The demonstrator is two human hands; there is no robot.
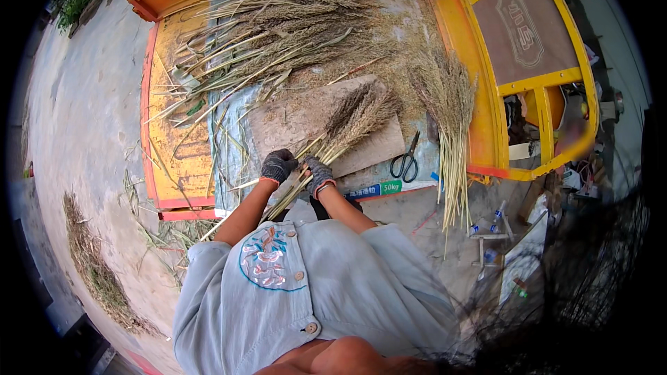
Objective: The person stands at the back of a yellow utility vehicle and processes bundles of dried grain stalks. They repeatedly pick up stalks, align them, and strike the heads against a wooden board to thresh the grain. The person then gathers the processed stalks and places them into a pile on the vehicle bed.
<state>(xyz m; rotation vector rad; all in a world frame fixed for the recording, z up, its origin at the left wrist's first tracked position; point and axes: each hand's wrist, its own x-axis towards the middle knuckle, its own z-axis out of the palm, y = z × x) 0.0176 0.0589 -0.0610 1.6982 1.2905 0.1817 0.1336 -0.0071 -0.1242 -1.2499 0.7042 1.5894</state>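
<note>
A bundle of dry, seed-headed stalks lies slantwise over a wooden board, its heads pointing up and right. My right hand, in a dark glove with bare fingertips, is closed round the stems, whose cut ends run down toward my lap. Just to its left, my left hand, gloved alike, has its fingers curled on a pale stalk beside the bundle. The fingers partly hide where the stems cross. Black-handled scissors rest at the board's right edge.
A large heap of similar stalks covers the far part of the yellow truck bed. Another bunch lies along the right side, stems hanging over the near edge. A yellow metal frame rises at right. More stalks lie on the ground at left.
</note>
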